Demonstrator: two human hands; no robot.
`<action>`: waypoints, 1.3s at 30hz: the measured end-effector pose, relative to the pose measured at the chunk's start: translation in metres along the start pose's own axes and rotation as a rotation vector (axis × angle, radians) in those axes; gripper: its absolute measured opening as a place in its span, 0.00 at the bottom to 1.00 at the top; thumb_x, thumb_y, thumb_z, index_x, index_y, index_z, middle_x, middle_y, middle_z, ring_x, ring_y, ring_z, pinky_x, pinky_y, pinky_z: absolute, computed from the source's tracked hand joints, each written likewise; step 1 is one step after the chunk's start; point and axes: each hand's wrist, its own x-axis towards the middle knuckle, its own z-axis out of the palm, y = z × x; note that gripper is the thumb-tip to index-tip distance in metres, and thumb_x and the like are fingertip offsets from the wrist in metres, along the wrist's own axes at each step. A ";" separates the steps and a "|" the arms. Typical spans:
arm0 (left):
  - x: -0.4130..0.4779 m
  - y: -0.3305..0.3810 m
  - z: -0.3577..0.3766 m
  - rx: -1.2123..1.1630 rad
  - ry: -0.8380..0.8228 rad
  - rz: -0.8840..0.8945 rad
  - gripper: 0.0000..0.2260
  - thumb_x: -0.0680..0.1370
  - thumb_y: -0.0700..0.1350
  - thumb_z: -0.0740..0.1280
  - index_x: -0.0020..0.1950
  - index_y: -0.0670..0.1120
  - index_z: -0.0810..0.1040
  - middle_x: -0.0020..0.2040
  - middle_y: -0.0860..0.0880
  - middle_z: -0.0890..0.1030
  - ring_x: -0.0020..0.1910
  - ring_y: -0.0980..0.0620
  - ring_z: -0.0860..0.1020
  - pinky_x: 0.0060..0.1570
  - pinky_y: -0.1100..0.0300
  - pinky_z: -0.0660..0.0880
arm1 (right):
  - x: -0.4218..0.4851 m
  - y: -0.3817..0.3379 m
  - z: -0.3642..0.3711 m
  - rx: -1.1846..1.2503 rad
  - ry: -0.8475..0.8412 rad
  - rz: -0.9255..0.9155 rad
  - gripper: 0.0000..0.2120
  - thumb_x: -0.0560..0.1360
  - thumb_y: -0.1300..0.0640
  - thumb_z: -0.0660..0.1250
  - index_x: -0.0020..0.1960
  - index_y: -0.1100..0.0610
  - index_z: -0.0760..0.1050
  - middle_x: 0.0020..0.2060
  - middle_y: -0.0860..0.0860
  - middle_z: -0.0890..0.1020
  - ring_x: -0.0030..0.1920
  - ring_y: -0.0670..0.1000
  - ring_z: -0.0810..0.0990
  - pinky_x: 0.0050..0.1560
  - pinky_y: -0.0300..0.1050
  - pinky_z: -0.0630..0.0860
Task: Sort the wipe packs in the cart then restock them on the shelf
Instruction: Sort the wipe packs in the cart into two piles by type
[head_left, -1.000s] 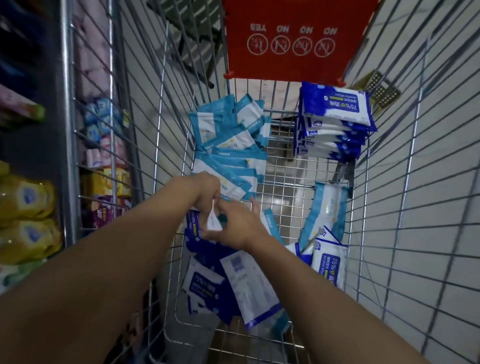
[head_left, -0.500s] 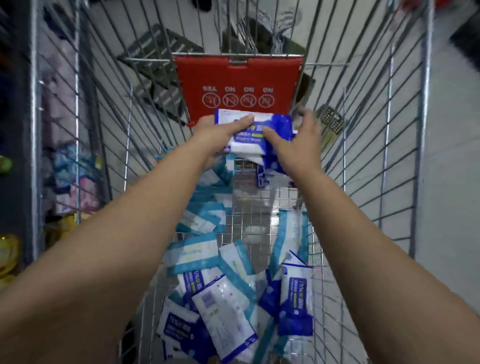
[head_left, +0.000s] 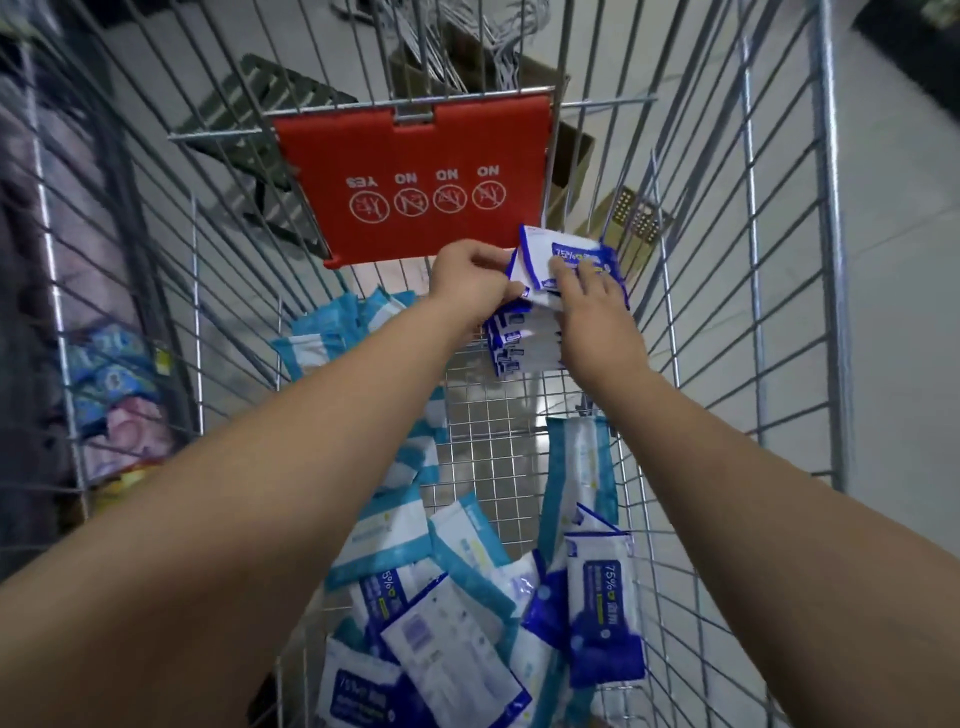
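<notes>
Red flap (head_left: 415, 171) up front, with white lettering and four white circled icons across it. Just under its right corner, the top pack (head_left: 540, 249) shows royal blue and white, same as the stack (head_left: 524, 343) beneath. Under the flap's left corner are pale-teal-and-white packs (head_left: 317, 338). Silver wire cart (head_left: 826, 260) all round.

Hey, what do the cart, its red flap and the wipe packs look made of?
The cart: bare metal wire, silvery, shiny, in a welded grid. The red flap: probably moulded plastic, matte, with white printed icons. The wipe packs: soft plastic film, glossy; creases and highlights show.
</notes>
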 end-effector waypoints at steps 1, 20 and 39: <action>0.001 -0.004 -0.002 0.099 0.033 0.054 0.13 0.69 0.34 0.74 0.49 0.45 0.76 0.48 0.47 0.79 0.45 0.50 0.78 0.46 0.58 0.78 | 0.001 0.002 -0.001 -0.074 -0.010 -0.038 0.35 0.77 0.67 0.59 0.78 0.51 0.46 0.77 0.58 0.52 0.75 0.60 0.52 0.72 0.54 0.56; -0.121 -0.132 -0.065 1.345 -0.178 0.283 0.22 0.74 0.60 0.66 0.60 0.47 0.72 0.59 0.47 0.77 0.59 0.45 0.75 0.53 0.53 0.72 | -0.159 -0.027 0.079 0.018 -0.505 -0.124 0.28 0.76 0.60 0.62 0.73 0.56 0.57 0.69 0.58 0.66 0.66 0.60 0.69 0.60 0.53 0.72; -0.153 -0.194 -0.100 0.440 -0.377 -0.356 0.11 0.70 0.36 0.74 0.45 0.46 0.74 0.46 0.44 0.81 0.44 0.46 0.79 0.45 0.55 0.76 | -0.184 -0.041 0.094 0.765 -0.366 0.272 0.15 0.78 0.45 0.63 0.43 0.57 0.76 0.38 0.50 0.78 0.40 0.48 0.74 0.41 0.39 0.68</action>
